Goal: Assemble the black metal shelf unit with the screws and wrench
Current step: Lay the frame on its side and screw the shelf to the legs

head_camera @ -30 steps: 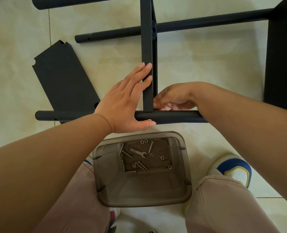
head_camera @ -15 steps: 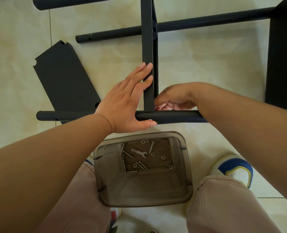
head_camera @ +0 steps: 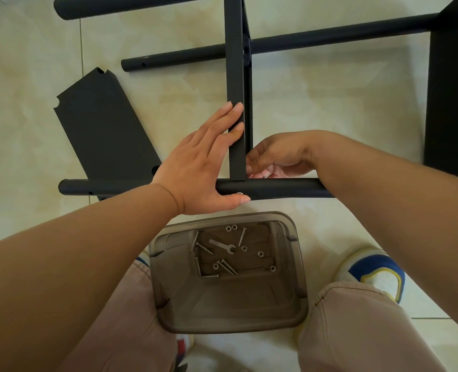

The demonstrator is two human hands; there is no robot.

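A black shelf panel [head_camera: 235, 76] stands on edge and meets the near black tube [head_camera: 281, 187] at a joint. My left hand [head_camera: 203, 162] lies flat against the panel's left face, fingers straight, thumb along the tube beside a screw head [head_camera: 240, 193]. My right hand [head_camera: 276, 157] is curled behind the joint on the panel's right side, fingertips pinching something small and metallic; what it is cannot be made out. A small wrench [head_camera: 222, 246] lies with loose screws [head_camera: 225, 267] and nuts in a brown plastic tub [head_camera: 297, 285] between my knees.
A loose black shelf panel [head_camera: 101, 130] lies flat on the tiled floor at left. Two more black tubes [head_camera: 168, 59] cross the floor further back. A dark panel [head_camera: 453, 89] stands at the right edge. My shoes and knees flank the tub.
My right hand's fingers have shifted slightly at the joint. My left hand and the shelf parts have stayed put.
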